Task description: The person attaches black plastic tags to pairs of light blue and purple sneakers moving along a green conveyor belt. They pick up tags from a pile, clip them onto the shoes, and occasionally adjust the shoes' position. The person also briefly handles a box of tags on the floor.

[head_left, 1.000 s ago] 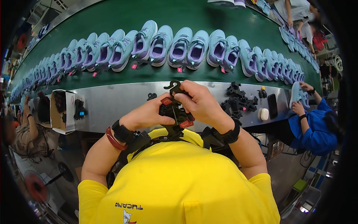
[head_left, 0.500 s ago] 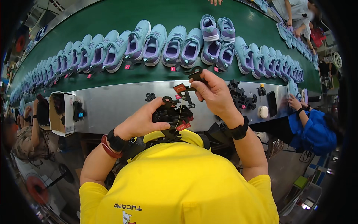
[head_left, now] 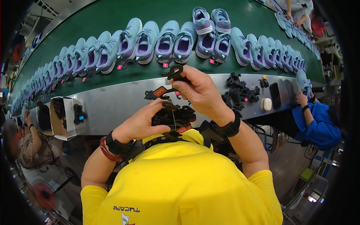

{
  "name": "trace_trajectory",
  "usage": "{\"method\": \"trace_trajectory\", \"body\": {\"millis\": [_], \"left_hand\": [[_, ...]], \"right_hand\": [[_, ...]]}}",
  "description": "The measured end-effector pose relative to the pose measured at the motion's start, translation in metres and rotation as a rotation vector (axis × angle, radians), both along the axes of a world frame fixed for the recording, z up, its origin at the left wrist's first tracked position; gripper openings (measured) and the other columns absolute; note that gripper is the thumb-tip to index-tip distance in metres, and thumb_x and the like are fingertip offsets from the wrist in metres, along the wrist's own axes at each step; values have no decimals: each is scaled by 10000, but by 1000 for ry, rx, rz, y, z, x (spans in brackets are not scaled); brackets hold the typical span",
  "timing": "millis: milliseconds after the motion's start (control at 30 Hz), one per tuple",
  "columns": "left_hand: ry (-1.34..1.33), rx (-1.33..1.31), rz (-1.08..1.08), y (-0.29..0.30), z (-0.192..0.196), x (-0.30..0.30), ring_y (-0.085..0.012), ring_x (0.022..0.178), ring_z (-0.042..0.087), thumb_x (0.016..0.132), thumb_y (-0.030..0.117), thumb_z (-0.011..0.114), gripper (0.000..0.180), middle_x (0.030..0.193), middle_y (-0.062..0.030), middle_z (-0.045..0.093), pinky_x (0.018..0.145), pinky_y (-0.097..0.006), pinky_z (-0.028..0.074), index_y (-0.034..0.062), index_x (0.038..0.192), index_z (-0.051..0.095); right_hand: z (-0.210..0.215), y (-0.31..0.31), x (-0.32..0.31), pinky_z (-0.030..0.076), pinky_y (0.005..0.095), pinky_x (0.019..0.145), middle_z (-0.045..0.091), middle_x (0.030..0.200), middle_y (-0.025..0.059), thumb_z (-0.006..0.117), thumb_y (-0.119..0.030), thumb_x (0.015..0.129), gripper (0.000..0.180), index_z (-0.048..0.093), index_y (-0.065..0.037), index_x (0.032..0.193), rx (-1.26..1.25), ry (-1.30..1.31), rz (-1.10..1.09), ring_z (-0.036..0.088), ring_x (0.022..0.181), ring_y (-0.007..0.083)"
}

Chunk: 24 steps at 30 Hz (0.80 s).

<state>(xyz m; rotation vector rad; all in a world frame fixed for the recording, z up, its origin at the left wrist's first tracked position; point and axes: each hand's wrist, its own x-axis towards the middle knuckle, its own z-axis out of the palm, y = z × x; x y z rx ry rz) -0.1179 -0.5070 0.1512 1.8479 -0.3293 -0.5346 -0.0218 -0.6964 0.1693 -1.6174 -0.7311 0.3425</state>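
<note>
My right hand pinches a black plastic shoe hanger by its hooked end, between thumb and forefinger. A red tag is on the hanger's lower part, just above my left hand. That left hand is curled around a bunch of black shoe hangers held close to my chest. Its thumb lies along the near side, and more red tags show among the bunch. Beyond my hands stand light-blue sneakers with purple linings, in a long row; small pink tags hang at some heels.
The sneakers ride a green belt behind the metal ledge. At right on the ledge lie a pile of black hangers, a white case and a phone. A cardboard box stands left. Co-workers sit on both sides.
The row of sneakers has shifted left along the belt. My right hand has moved left with its hanger, nearer the left hand. The co-worker at right has shifted a blue sneaker slightly.
</note>
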Motion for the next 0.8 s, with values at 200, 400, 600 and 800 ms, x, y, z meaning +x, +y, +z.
{"method": "trace_trajectory", "body": {"millis": [200, 400, 600, 800], "left_hand": [[-86, -92, -27, -6, -4, 4, -275, 1158, 509, 747, 102, 738, 569, 1253, -129, 514, 985, -361, 396, 34, 1241, 465], [-160, -174, 31, -10, -15, -1, -263, 1148, 477, 733, 48, 744, 500, 1235, -107, 463, 981, -345, 377, 89, 1153, 475], [-199, -187, -27, -20, -11, 7, -248, 1117, 482, 721, 18, 750, 463, 1211, -103, 453, 967, -337, 380, 116, 1109, 517], [-95, -221, -10, -30, -7, 10, -258, 1111, 487, 703, -14, 753, 329, 1132, -100, 493, 976, -349, 353, 81, 972, 587]], "right_hand": [[4, -4, -1, 405, 272, 571, 538, 773, 65, 607, -55, 872, 89, 579, 2, 935, 65, 81, -52, 490, 616, 166], [-7, -34, -1, 381, 192, 539, 549, 794, -13, 534, -118, 961, 115, 556, -14, 1004, 174, 357, -127, 452, 589, 42], [-7, -46, -6, 374, 198, 515, 519, 713, -28, 552, -127, 949, 103, 565, -29, 974, 231, 423, -191, 442, 556, 40], [-11, -62, -9, 374, 199, 517, 522, 726, -26, 539, -113, 947, 92, 555, -26, 975, 266, 488, -232, 445, 565, 42]]}}
